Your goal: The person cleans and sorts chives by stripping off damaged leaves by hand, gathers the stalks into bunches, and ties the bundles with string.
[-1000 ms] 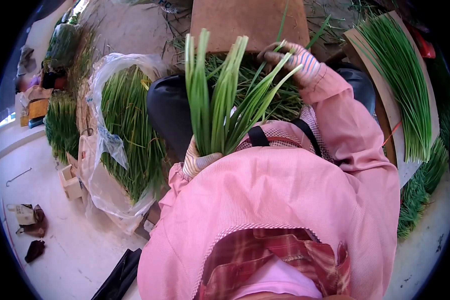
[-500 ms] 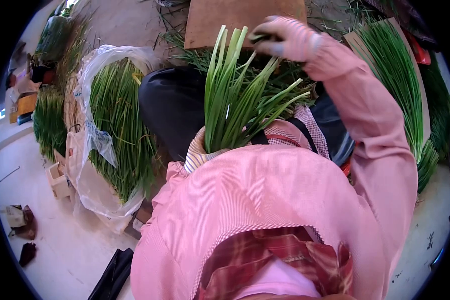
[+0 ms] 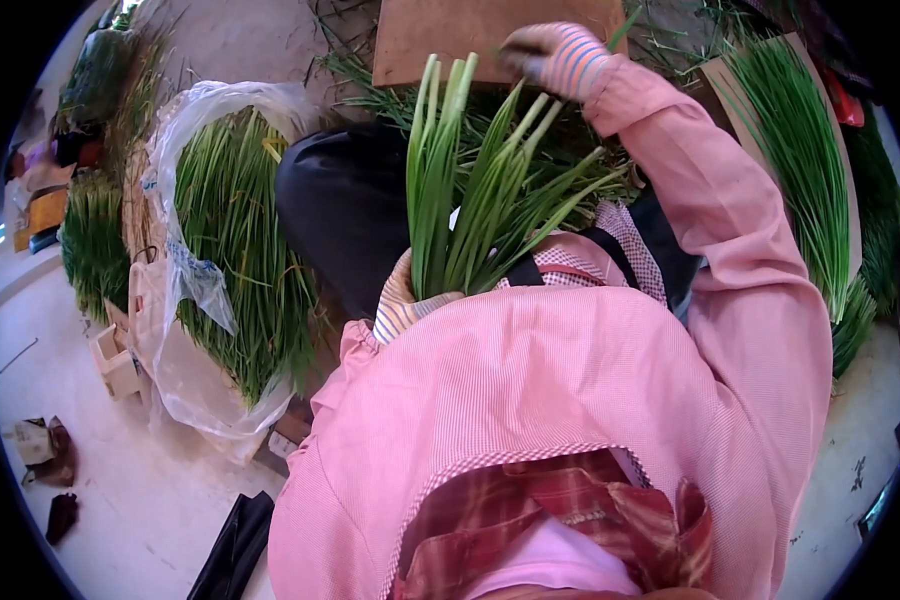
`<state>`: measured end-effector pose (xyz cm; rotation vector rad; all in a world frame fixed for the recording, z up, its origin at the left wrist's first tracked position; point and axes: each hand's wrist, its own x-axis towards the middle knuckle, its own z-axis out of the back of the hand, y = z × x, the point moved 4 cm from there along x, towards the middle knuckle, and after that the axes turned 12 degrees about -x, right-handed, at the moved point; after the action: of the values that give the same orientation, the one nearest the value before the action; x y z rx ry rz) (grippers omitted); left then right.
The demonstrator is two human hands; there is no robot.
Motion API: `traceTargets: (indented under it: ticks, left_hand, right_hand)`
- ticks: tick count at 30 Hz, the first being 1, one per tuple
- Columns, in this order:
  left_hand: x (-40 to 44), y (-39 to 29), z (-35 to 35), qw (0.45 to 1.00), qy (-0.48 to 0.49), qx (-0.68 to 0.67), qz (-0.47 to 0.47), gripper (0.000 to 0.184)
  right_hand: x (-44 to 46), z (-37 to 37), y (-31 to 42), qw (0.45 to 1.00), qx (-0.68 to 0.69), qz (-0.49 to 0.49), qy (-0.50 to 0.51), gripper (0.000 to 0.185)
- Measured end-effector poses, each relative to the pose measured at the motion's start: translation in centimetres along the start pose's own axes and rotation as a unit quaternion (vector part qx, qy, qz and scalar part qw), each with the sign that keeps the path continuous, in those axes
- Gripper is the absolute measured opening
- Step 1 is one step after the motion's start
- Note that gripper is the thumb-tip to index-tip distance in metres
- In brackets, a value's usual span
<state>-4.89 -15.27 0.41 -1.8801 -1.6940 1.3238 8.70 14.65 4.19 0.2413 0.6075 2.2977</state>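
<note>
My left hand (image 3: 402, 300), in a striped work glove and partly covered by my pink sleeve, is wrapped round the lower part of a bunch of chives (image 3: 455, 220). Their pale cut ends point up and away from me, and several stalks fan out to the right. My right hand (image 3: 560, 60), in a striped glove with dirty fingertips, is raised just beyond the stalk ends with its fingers curled. A green chive leaf (image 3: 625, 30) sticks out beside it, seemingly from its grip; the fingertips are blurred.
A brown board (image 3: 460, 30) lies ahead, with loose chive leaves (image 3: 370, 100) around it. To the left, a clear plastic bag (image 3: 170, 130) holds many chives. More chives (image 3: 790, 150) lie on cardboard at the right. My dark-trousered knee (image 3: 335, 190) is bent beside the bunch.
My right hand has moved slightly toward the far side and turned, and a green leaf now shows beside it. The bunch's stalks have spread apart a little; my left hand keeps its hold.
</note>
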Motion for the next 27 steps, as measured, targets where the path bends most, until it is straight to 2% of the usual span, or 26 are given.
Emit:
traceTargets:
  ticks: [2,3,6,8,10,11,13,14,16,18,19,20,22,23,24,26,27]
  left_hand:
    - [-0.7,-0.7,-0.5,0.999,-0.045,0.017,0.0,0.061]
    - [-1.1,-0.9,-0.6,0.996,-0.087,0.021,0.01,0.06]
    - [-1.4,-1.0,-0.5,0.996,-0.086,0.028,0.005,0.056]
    - [-1.6,-1.1,-0.6,0.995,-0.098,0.008,0.003,0.054]
    - [-1.7,-1.5,-0.8,0.994,-0.11,-0.01,-0.001,0.052]
    - [-1.8,-1.7,-1.0,0.991,-0.129,-0.014,-0.005,0.052]
    - [-1.7,-1.6,-1.3,0.989,-0.147,-0.017,-0.009,0.052]
    - [-1.5,-1.5,-1.6,0.989,-0.14,-0.026,-0.024,0.053]
    - [-1.2,-1.3,-2.1,0.99,-0.128,-0.035,-0.037,0.053]
    - [-1.3,-1.3,-2.3,0.992,-0.118,-0.006,-0.045,0.053]
    - [-1.4,-1.2,-2.5,0.992,-0.118,-0.003,-0.046,0.053]
    - [-1.5,-1.3,-2.8,0.991,-0.117,0.002,-0.059,0.053]
    - [-1.6,-1.4,-3.1,0.99,-0.118,0.008,-0.078,0.052]
    - [-1.6,-1.2,-3.1,0.99,-0.111,-0.011,-0.084,0.052]
    - [-1.5,-1.2,-3.0,0.99,-0.104,-0.032,-0.092,0.051]
    - [-1.3,-1.2,-2.5,0.992,-0.102,-0.009,-0.077,0.052]
    - [-1.1,-1.1,-2.5,0.992,-0.1,-0.022,-0.073,0.052]
  right_hand:
    - [0.6,1.0,-4.8,0.989,-0.05,-0.036,-0.136,0.024]
    - [0.2,1.9,-6.4,0.985,0.012,-0.075,-0.158,0.018]
    - [-1.8,5.8,-10.8,0.936,0.136,-0.235,-0.225,0.012]
    - [-2.6,9.4,-16.7,0.889,0.003,-0.095,-0.448,0.012]
    - [-4.7,13.3,-14.0,0.882,0.156,-0.248,-0.37,0.012]
    - [-5.7,13.2,-11.8,0.882,0.159,-0.246,-0.369,0.012]
    - [-6.0,12.2,-7.2,0.953,0.088,-0.172,-0.234,0.014]
    - [-6.2,9.6,-7.0,0.935,0.308,-0.143,-0.103,0.023]
    - [-6.7,6.1,0.5,0.978,0.207,-0.037,-0.009,0.033]
    - [-6.8,2.4,4.3,0.962,0.251,-0.053,0.095,0.046]
    - [-6.4,0.2,4.4,0.961,0.267,-0.029,0.062,0.048]
    - [-5.8,-1.3,4.4,0.957,0.258,-0.054,0.118,0.049]
    - [-5.5,-1.9,5.2,0.973,0.199,-0.019,0.113,0.045]
    - [-5.8,-2.3,5.9,0.965,0.241,-0.009,0.102,0.036]
    - [-6.3,-2.4,6.3,0.965,0.231,-0.041,0.117,0.027]
    - [-7.6,-1.7,7.3,0.973,0.224,0.016,0.055,0.022]
    - [-8.4,-1.5,7.8,0.97,0.232,0.043,0.056,0.022]
